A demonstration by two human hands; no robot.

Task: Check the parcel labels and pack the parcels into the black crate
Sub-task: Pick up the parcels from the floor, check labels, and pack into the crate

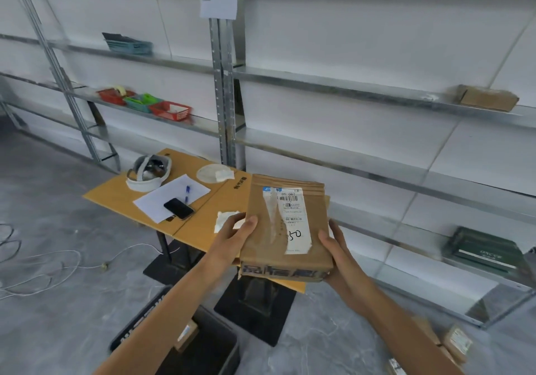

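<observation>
**Two-Handed Inspection Hold**

The left hand grips the brown parcel by its left edge, thumb on top. The right hand clasps the right edge. The parcel's white label faces up, above the cardboard-topped table. Below, the black crate stands on the floor, a small parcel inside.

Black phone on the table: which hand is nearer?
Left. The left hand grips the parcel right of the phone; the right hand grips its opposite edge, farther off.
</observation>
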